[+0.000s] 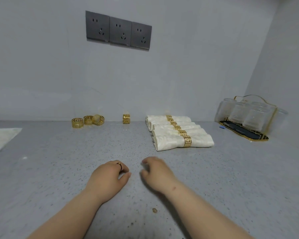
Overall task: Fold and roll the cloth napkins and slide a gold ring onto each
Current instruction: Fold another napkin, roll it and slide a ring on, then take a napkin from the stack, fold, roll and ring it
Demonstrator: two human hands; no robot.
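Note:
Several rolled cream napkins (pixel 166 143), each wearing a gold ring (pixel 187 140), lie in a row at the back right of the grey counter (pixel 59 169). Three loose gold rings (pixel 88 120) cluster near the wall at the left, and one more gold ring (pixel 126 118) stands alone at the centre back. A flat cream napkin (pixel 0 138) lies at the far left edge. My left hand (pixel 109 175) and my right hand (pixel 155 171) rest on the counter in front, fingers loosely curled, holding nothing.
A gold-framed rack (pixel 245 118) with clear glasses on a dark tray stands at the back right corner. Three dark wall sockets (pixel 118 31) sit above the counter. A small brown crumb (pixel 154 210) lies near my right forearm.

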